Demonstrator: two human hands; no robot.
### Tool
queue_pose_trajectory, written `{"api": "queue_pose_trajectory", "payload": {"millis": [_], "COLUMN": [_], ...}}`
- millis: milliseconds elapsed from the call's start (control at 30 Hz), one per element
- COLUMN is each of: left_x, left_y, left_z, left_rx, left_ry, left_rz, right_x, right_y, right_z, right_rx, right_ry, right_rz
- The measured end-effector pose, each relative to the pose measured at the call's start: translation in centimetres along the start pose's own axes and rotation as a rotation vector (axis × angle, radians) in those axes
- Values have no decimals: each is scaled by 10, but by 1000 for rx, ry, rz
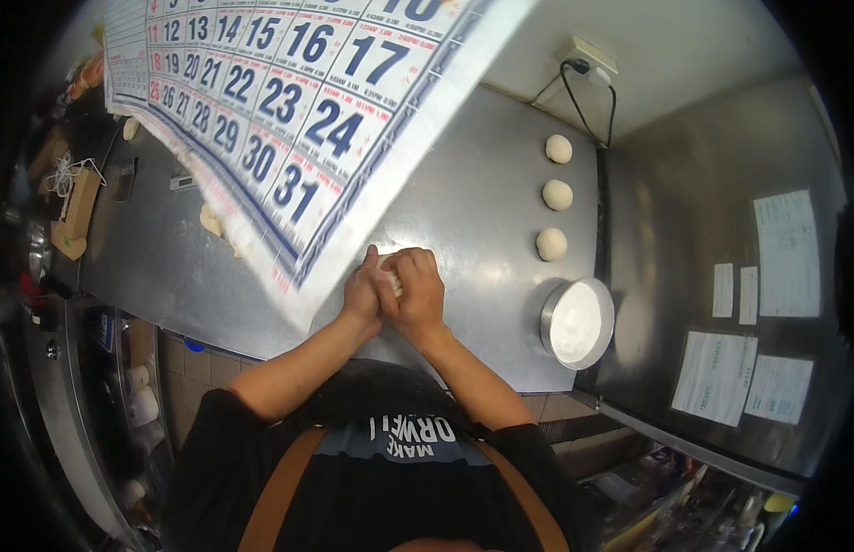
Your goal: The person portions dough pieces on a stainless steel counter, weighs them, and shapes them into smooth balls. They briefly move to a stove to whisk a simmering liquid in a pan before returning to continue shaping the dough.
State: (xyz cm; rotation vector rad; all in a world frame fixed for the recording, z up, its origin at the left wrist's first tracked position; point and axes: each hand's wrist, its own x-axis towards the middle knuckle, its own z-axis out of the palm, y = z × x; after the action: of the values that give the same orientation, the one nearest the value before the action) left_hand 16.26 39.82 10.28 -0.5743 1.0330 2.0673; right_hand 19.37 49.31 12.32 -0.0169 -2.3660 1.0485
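Note:
Both of my hands close around a piece of pale dough (394,276) above the steel worktop (468,303), close to its front edge. My left hand (363,293) cups the dough from the left, thumb pointing up. Curled over it from the right are the fingers of my right hand (419,286). Most of this dough is hidden by my fingers. To the right, three smooth dough balls stand in a row: a far one (559,149), a middle one (557,195) and a near one (552,245).
A round metal pan (548,321) of white flour (575,324) stands at the right edge. A paper calendar (261,103) hangs across the upper left, partly covering more dough (210,219). Beyond are a cardboard piece (82,200), a wall socket (587,55) with a cable, and a steel side panel (668,207) with papers.

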Motion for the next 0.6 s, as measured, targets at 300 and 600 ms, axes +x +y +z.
{"api": "queue_pose_trajectory", "payload": {"millis": [300, 600], "left_x": [63, 18], "left_y": [51, 32], "left_z": [-58, -115], "left_rx": [230, 402], "left_ry": [37, 218], "left_rz": [180, 241], "right_x": [110, 94], "right_y": [105, 155], "right_z": [0, -34], "right_rx": [-186, -512], "right_ry": [-326, -413], "right_rz": [438, 413]}}
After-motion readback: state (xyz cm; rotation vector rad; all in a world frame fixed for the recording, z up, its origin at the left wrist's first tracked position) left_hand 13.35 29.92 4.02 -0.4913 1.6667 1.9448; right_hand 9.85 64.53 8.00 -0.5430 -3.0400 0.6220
